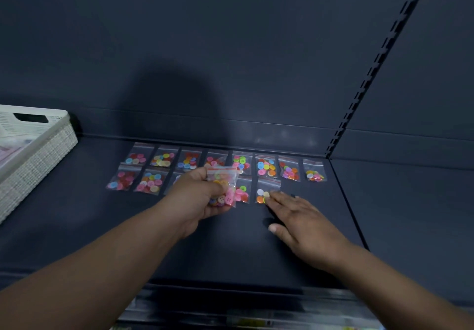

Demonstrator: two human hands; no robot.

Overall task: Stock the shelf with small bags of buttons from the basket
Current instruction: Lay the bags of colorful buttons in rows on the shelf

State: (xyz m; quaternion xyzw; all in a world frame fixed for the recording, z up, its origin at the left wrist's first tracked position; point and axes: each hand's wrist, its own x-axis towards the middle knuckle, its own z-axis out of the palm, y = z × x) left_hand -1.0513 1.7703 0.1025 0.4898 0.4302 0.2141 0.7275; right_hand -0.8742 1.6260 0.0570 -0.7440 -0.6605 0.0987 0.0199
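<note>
While left hand [197, 196] grips bunched bags [224, 188], right hand [302, 222] flat, touching front bag [265, 188], eight bags [266, 167] behind.

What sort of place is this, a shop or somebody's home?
Most likely a shop, at a display shelf being stocked. It has a slotted upright, small bags of buttons lie in two neat rows, and a white basket sits at the left. The left hand holds one more bag.

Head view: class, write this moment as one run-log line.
left hand: holds button bags | right hand: touches front-row bag | basket: left on shelf
</note>
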